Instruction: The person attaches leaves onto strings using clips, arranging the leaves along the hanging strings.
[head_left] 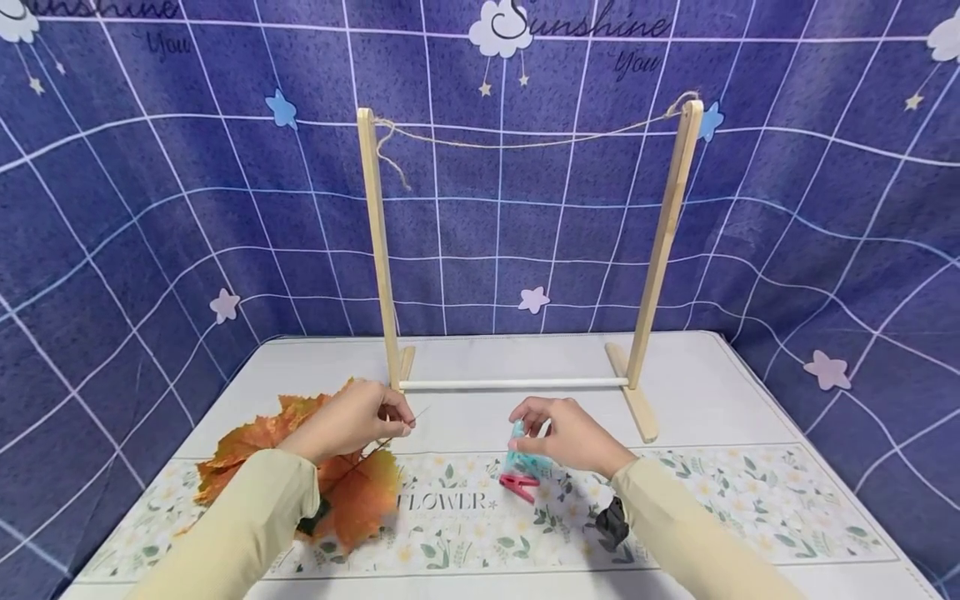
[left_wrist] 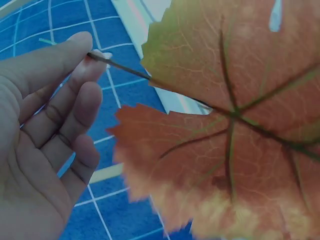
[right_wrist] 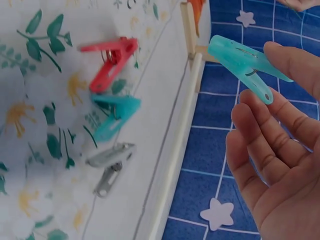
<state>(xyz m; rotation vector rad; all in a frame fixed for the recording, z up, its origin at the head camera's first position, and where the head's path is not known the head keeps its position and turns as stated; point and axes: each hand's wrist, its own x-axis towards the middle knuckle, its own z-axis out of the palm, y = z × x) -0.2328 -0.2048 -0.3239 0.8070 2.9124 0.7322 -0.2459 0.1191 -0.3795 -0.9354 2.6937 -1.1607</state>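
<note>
My left hand pinches the thin dark stem of an orange autumn leaf between thumb and forefinger. The leaf hangs off toward the forearm, with green and yellow tinting along its edges. Thumb and fingers of my right hand pinch the arms of a teal clothespin, raised over the table. On the tabletop below lie a red clothespin, a second teal clothespin and a grey one. More orange leaves lie beside and partly under my left forearm.
Behind the hands stands a wooden frame with a left post and a right post. A twine line sags between their tops; a white rod joins them low down. A dark object lies by the right sleeve, its kind unclear.
</note>
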